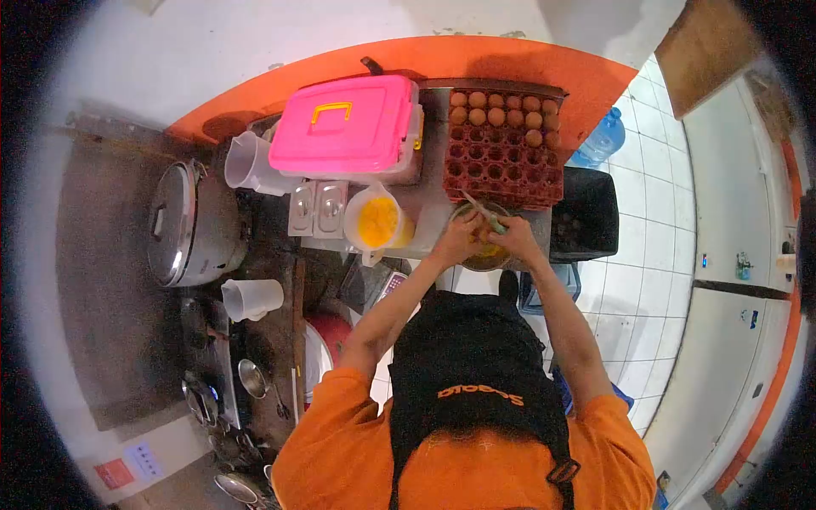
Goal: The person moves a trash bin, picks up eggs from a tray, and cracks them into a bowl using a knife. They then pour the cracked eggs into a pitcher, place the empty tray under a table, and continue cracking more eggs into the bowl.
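Note:
Both my hands are close together over a round metal bowl (486,260) with yellow egg in it, at the table's front edge. My left hand (459,240) is closed on what looks like an egg (482,234), mostly covered by fingers. A thin, pale blade with a green handle, apparently a knife (481,210), sticks out from my right hand (517,238), whose fingers are closed round the handle and close to the egg. Just behind the bowl stands a red egg tray (501,187), with brown eggs (496,116) in its back rows and bare cups in front.
Left of the bowl stands a clear jug (355,229) of yolks, beside two small steel lidded pans (330,212). A pink-lidded box (340,127) stands behind them. A black bin (586,212) is at right, a large cooker (204,221) at far left.

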Motion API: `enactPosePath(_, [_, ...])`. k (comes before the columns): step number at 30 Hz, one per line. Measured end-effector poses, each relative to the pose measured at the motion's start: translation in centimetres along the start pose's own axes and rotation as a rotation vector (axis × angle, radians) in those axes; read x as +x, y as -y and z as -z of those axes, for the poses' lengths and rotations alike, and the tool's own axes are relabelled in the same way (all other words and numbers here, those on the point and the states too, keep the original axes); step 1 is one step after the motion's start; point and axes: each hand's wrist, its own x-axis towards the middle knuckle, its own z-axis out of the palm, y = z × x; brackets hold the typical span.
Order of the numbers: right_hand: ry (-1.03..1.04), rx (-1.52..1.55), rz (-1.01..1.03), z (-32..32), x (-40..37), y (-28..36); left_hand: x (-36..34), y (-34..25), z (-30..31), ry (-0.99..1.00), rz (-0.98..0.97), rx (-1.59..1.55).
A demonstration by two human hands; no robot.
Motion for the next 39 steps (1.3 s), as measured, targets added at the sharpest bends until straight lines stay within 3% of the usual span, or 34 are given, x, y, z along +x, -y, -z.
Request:
enactPosePath(3, [-0.028,-0.113,0.08,0.5,-0.5,0.1,-0.6,1.9,-0.2,0.116,0.048,0.27])
enactPosePath(5, [-0.153,-0.154,0.227,-0.1,-0.2,-2.2,-0.6,2.8,0.2,0.178,-0.058,0.591])
enactPosePath(6, [-0.161,-0.151,0.225,0.2,-0.1,-2.1,0.1,0.9,1.0,0.184,-0.064,0.592])
enactPosePath(8, [-0.098,0.338,-0.119,1.5,-0.5,-0.6,2.4,-5.5,3.3,0.145,0.22,0.014])
enactPosePath(9, [-0.108,0.341,-0.119,2.2,-0.7,-0.3,3.2,-6.2,3.1,0.153,0.213,0.015])
enactPosePath(12, [-0.193,0.39,-0.132,4.6,-1.5,0.7,6.5,-8.2,1.5,0.036,0.032,0.002])
enactPosePath(14, [-0.431,0.712,-0.16,7.2,-2.2,1.1,10.2,-9.0,0.8,0.062,-0.258,-0.032])
enactPosePath(15, [-0.443,0.71,-0.158,8.8,-2.7,1.3,12.1,-8.7,0.7,0.066,-0.268,-0.035])
enactPosePath(17, [-0.694,0.562,0.004,12.1,-3.7,0.9,16.5,-7.5,0.5,-0.011,-0.308,0.232])
enactPosePath(19, [-0.75,0.014,-0.287,14.6,-4.8,-3.7,20.4,-4.5,-0.2,0.017,-0.282,0.357])
enactPosePath(21, [-0.828,0.08,-0.265,15.1,-6.5,-3.0,22.4,-2.3,-1.4,0.035,-0.256,0.481])
enactPosePath(23, [-0.912,0.147,-0.136,14.7,-7.5,-4.1,23.2,-1.1,-2.8,0.172,-0.112,0.669])
enactPosePath(24, [-0.903,0.041,-0.125,14.3,-7.9,-4.1,23.6,-0.4,-3.4,0.158,-0.107,0.61])
enactPosePath(27, [-0.759,0.108,-0.134,12.8,-8.1,-4.5,23.7,-0.9,-1.8,0.144,-0.089,0.398])
enactPosePath(28, [-0.772,0.114,-0.141,12.4,-8.0,-3.6,23.0,-0.7,-1.4,-0.014,-0.236,0.355])
enactPosePath(29, [-0.714,0.086,-0.115,11.9,-7.4,-2.6,22.4,-0.6,-1.0,-0.005,-0.247,0.357])
enactPosePath(31, [-0.657,0.062,-0.087,10.7,-6.0,0.2,20.4,-2.2,0.5,0.046,0.128,0.034])
enactPosePath(33, [-0.678,-0.111,0.11,9.1,-4.3,3.0,16.9,-5.1,1.7,-0.007,0.108,-0.129])
enactPosePath(35, [-0.653,-0.09,0.152,6.8,-2.9,4.5,13.8,-5.6,2.4,-0.075,0.106,-0.291])
enactPosePath(37, [-0.606,-0.072,0.209,4.8,-2.0,5.0,11.6,-5.9,3.3,-0.008,0.22,-0.416])
enactPosePath(39, [-0.331,-0.225,0.041,2.8,-1.9,5.1,9.3,-7.3,4.1,-0.089,0.316,-0.463])
